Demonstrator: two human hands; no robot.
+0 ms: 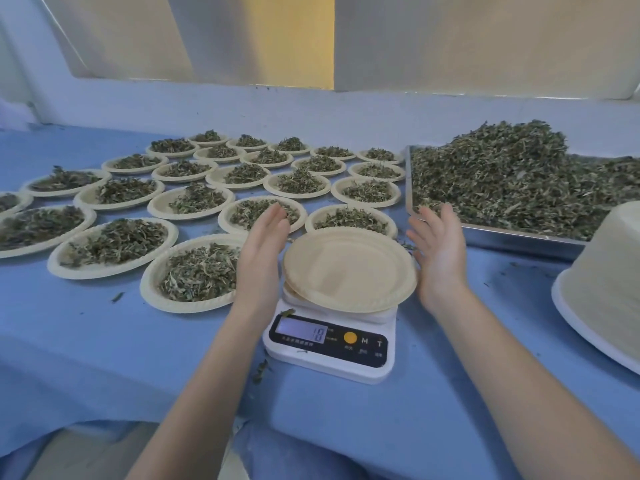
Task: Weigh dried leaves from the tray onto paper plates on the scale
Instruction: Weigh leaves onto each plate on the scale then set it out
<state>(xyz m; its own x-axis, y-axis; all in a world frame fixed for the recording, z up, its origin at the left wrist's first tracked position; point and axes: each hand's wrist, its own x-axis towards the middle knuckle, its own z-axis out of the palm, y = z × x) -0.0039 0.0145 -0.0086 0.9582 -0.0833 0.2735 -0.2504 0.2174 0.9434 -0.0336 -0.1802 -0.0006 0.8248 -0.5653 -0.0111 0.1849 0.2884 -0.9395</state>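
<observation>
Blue-covered table (104,334) against a pale wall, sloped panels above.

Left hand (260,249): fingers straight and together, palm turned inward toward the plate, holding nothing. Fingertips over the near edge of a filled plate behind; heel of hand just beside the left rim of the empty paper plate (349,268). Contact with rim not resolvable.

Right hand (438,252): fingers straight, slightly spread, palm facing left, holding nothing. Base of palm at the plate's right rim, touching or nearly so; fingertips up near the front-left corner of the tray.

Empty paper plate between the two palms, resting tilted on the platform of the white scale (330,341); a second plate edge visible beneath it at the left. Scale display lit, digits blurred, appears to read 18. A few leaf scraps on the scale housing and on the cloth beside it.

Metal tray (502,233) right of the scale, heaped with dried leaves (512,174), pile highest toward the back.

Left and behind the scale: rows of filled paper plates (199,271), each carrying a small mound of leaves, extending to the wall.

Far right edge: stack of unused paper plates (609,271), lying upside down on the table, partly out of frame.
</observation>
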